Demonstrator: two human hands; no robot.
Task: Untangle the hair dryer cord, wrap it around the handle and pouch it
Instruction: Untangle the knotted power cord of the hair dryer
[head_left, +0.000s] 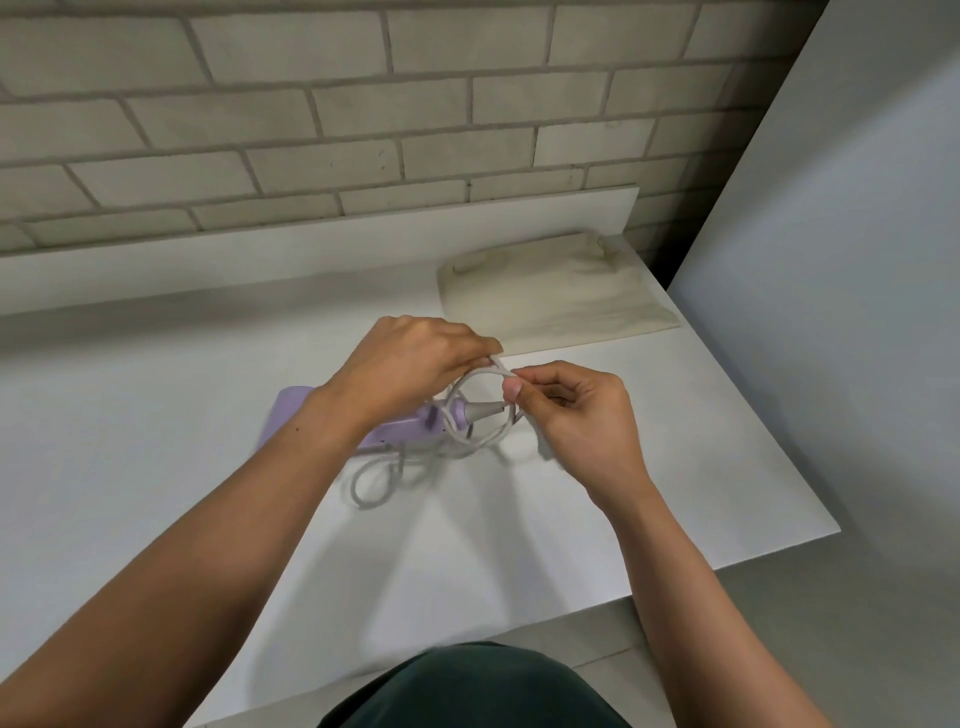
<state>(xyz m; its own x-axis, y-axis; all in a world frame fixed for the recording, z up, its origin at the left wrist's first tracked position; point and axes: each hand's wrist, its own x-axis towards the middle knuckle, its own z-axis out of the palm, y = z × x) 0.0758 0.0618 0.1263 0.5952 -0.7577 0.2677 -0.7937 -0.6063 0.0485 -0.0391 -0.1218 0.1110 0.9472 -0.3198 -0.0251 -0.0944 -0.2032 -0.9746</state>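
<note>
The lilac dryer (387, 432) lies on its side on the white counter (156, 415), partly hidden under the left forearm, with its handle pointing right. A grey strain relief (480, 410) ends the handle, and the pale cord (363, 498) runs from it in tangled loops: one loop stands up between the hands, others lie on the counter in front of the dryer. The left grip (410, 364) reaches over the dryer, its fingertips pinching the cord at the top of the raised loop. The right grip (576, 415) pinches the same loop just beside it, between thumb and forefinger, with the other fingers curled in. The two grips nearly touch. The cream pouch (556, 291) lies flat at the far right of the counter, apart from the dryer, close to the brick wall (311, 104)
</note>
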